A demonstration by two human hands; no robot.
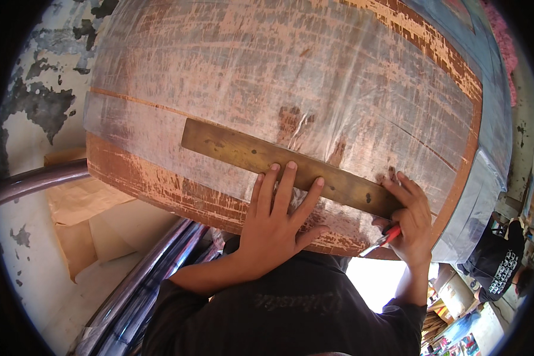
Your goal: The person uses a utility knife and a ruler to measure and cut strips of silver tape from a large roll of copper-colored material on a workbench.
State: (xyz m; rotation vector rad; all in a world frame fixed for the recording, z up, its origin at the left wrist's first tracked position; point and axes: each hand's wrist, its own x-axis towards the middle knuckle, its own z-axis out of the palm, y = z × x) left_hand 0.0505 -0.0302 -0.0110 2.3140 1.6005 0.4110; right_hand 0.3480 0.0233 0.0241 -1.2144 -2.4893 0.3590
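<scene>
A flat, brownish straightedge bar (pixel 237 147) lies at a slant across a clear plastic sheet (pixel 219 77) on the worn table. My left hand (pixel 276 222) rests with fingers spread, its fingertips pressing on the bar's middle. At the bar's right end, my right hand (pixel 412 225) has its fingers bent against the bar and the sheet. A red cutter knife (pixel 391 234) is held in that hand, its pale tip pointing toward the lower left. Part of its handle is hidden by the palm.
The table's scraped reddish-brown edge (pixel 142 172) borders the sheet. Rolls of shiny film (pixel 142 285) lean at the lower left, near brown paper (pixel 95 207). More clear sheet (pixel 471 207) hangs over the right edge. A person in a black shirt (pixel 495 267) is beyond, at the right.
</scene>
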